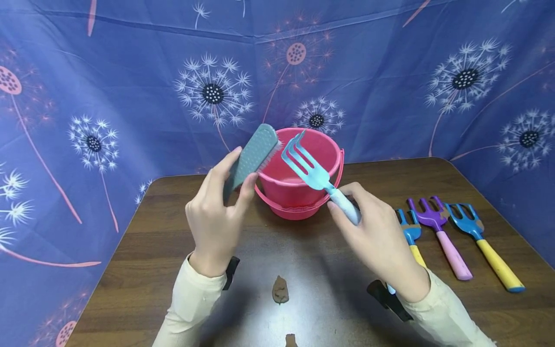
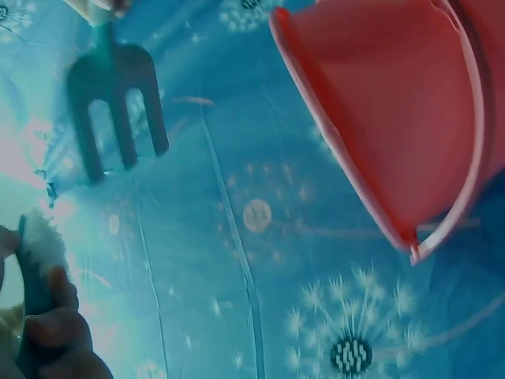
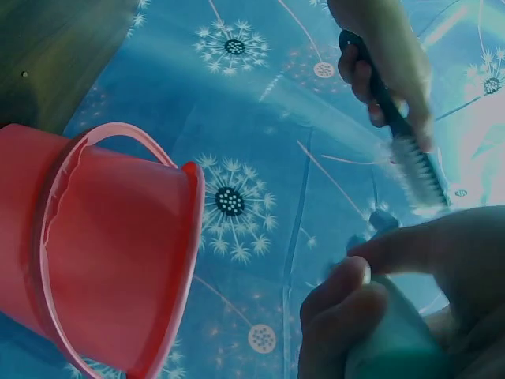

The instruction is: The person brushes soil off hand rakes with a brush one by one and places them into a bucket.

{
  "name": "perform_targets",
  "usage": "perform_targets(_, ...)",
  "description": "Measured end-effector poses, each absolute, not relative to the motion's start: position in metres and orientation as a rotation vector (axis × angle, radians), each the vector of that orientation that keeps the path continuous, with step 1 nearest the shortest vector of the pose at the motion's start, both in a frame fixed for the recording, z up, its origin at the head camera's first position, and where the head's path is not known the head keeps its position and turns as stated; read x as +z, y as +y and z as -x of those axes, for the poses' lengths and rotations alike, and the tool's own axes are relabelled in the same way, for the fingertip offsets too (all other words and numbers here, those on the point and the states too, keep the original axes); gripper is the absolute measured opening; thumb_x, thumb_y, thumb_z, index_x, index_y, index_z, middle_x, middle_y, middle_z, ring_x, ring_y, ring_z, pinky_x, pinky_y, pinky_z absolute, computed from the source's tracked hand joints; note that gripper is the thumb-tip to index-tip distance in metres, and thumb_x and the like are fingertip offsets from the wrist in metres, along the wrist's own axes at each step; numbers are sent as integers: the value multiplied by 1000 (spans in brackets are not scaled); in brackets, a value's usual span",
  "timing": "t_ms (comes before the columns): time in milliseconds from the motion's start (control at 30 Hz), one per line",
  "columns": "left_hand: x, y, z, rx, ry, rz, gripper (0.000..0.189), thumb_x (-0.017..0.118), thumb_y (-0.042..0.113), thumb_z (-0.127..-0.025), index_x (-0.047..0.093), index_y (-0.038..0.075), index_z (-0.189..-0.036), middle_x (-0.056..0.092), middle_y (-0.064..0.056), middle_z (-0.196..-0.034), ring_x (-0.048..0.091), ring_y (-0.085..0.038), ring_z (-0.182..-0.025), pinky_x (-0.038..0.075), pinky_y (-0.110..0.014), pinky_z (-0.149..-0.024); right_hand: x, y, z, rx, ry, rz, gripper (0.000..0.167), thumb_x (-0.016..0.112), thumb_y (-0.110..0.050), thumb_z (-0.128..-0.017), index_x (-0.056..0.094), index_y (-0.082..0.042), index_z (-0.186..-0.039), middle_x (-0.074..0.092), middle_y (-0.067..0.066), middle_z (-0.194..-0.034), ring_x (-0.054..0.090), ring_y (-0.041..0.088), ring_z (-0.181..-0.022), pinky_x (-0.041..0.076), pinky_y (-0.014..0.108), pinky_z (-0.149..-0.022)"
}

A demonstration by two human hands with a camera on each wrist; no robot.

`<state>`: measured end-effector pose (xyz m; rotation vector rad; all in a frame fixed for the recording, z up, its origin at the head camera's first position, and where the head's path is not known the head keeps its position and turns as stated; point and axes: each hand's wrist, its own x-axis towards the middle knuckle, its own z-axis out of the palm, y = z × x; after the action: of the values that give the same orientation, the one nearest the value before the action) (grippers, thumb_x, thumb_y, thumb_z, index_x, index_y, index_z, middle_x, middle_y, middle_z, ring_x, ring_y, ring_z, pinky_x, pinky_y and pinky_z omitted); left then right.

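Note:
In the head view my left hand (image 1: 214,212) grips a grey-green scrub brush (image 1: 256,152), its pale bristles facing right toward the fork. My right hand (image 1: 377,231) holds a small light-blue garden hand fork (image 1: 314,176) by its pale handle, tines pointing up and left. Brush and fork are apart, both raised in front of a pink bucket (image 1: 295,195). The left wrist view shows the fork tines (image 2: 122,110) near the brush bristles (image 2: 43,241). From the right wrist, the brush (image 3: 410,162) appears beyond the fork handle (image 3: 398,332).
On the right of the wooden table (image 1: 173,250) lie a purple hand fork (image 1: 446,246) and two blue ones with yellow handles (image 1: 494,255), brown dirt on their heads. A brown clump (image 1: 280,290) lies at the front middle. A blue dandelion-print cloth (image 1: 143,86) hangs behind.

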<state>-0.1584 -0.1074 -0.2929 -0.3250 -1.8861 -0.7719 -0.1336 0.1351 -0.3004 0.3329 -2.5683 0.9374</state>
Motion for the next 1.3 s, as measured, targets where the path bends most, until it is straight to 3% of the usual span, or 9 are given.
perform_targets(133,-295,-98,152,-806,-1884,462,50,57,49,-100,63,5,-125,68,-9,-81,60,-18,-62,48,-35,-52,-301,135,135,957,-2598,-303,26,67,-24,-98,59,-15,-120,57,4,-82,49,17,-63,42,30,-57)
perform_targets(367,-304,-82,150,-663,-1947,681,48,76,31,-89,59,5,-125,73,-8,-88,68,-14,-64,53,-28,-52,-303,132,134,972,-2649,-337,31,52,-33,-105,57,-13,-128,58,5,-95,54,21,-76,44,34,-65)
perform_targets(567,-311,-76,152,-489,-2063,722,49,77,33,-90,63,18,-135,61,0,-77,42,-6,-47,33,-21,-43,-306,130,132,945,-2589,-431,34,57,-26,-103,56,-8,-133,64,6,-114,59,21,-84,50,38,-70)
perform_targets(667,-311,-76,153,-460,-2100,710,46,75,35,-92,66,23,-136,59,1,-76,37,-5,-46,26,-20,-43,-308,130,132,894,-2511,-470,34,63,-21,-100,58,-6,-130,65,6,-113,60,19,-84,50,37,-70)
perform_targets(867,-310,-78,155,-490,-2105,670,46,76,35,-91,67,27,-135,61,2,-76,43,-6,-47,26,-21,-42,-309,130,133,869,-2424,-496,28,70,-15,-95,62,-9,-121,65,1,-97,54,12,-74,46,29,-63)
perform_targets(1300,-308,-97,166,-278,-2013,586,42,77,33,-91,70,27,-132,67,-3,-79,61,-12,-53,39,-26,-41,-311,126,131,930,-2460,-536,23,70,-14,-95,64,-11,-117,65,-1,-96,56,10,-76,48,28,-66)
